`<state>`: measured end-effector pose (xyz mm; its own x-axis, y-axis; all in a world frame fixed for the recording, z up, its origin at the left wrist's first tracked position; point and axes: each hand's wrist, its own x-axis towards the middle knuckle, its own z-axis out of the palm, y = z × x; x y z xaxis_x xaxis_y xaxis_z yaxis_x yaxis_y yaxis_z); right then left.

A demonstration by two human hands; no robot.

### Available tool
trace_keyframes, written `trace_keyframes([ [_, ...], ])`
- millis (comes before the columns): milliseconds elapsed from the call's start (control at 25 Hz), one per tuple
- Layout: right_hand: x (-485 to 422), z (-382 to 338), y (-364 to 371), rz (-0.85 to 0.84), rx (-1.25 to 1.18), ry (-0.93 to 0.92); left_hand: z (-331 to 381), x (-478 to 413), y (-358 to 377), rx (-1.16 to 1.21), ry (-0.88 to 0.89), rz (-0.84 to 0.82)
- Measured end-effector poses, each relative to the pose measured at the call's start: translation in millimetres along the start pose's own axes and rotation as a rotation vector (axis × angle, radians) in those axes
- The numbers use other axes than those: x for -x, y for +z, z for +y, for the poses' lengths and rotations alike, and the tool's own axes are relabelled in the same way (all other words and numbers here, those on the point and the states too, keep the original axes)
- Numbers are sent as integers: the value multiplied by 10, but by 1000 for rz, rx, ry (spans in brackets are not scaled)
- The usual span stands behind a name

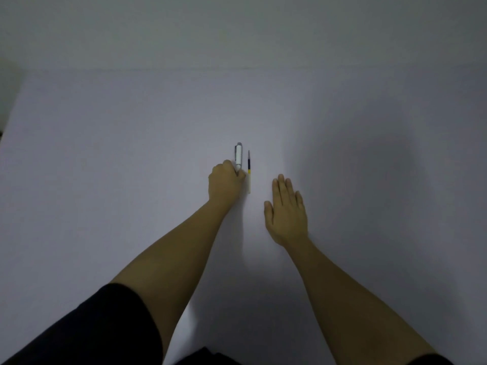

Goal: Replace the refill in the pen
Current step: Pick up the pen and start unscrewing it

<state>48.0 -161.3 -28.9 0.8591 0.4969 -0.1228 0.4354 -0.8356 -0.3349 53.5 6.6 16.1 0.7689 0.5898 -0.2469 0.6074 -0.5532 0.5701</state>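
A person looks down at a plain, pale grey-white tabletop (131,180), with both bare forearms reaching forward from dark sleeves.

The left hand (225,181) is curled into a loose fist, its fingers closed around the near end of a white plastic pen with a silver clip and cap end (238,155). The pen lies pointing away from the person, its far half sticking out beyond the knuckles. Whether it is resting on the table or just lifted cannot be told.

Just beside the pen, on its right and parallel to it, lies a thin refill (249,171): dark at the far end, a short yellow band in the middle, pale translucent tube at the near end. It rests on the table, close to the left hand's knuckles, with no hand gripping it.

The right hand (287,213) lies flat and palm down on the table, fingers straight and held together, holding nothing. It sits near the refill but apart from it.

The task appears to be at its very start or very end; from this view it is hard to say which. The pen looks assembled and whole, and one loose refill sits outside it. Whether that refill is the new one or the spent one cannot be told.

No containers, trays or boxes are visible anywhere on the table.
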Motion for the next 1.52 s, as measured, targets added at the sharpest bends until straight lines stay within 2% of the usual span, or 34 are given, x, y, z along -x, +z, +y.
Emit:
trace_keyframes([
  [280,-32,30,-56,-72,-30,-19,-68,63,-153,87,-43,22],
  [360,-78,14,-184,-28,-181,-11,-81,132,-289,127,12,17],
  [520,-324,-193,-617,146,-668,126,-75,348,-572,153,186,-58],
  [600,-397,-345,-863,117,-852,150,-53,479,-692,98,291,-83],
  [680,-392,-434,-1029,69,-974,99,-26,586,-780,49,376,-95],
  [800,-299,-481,-1134,88,-1051,29,-10,719,-873,32,433,-103],
  [1000,-131,-566,-1230,153,-1172,71,6,910,-876,239,380,-106],
  [1320,156,-635,-1255,138,-1238,125,-49,1012,-833,257,489,-3],
  [1520,259,-648,-1218,134,-1240,175,-106,1050,-828,156,513,103],
])
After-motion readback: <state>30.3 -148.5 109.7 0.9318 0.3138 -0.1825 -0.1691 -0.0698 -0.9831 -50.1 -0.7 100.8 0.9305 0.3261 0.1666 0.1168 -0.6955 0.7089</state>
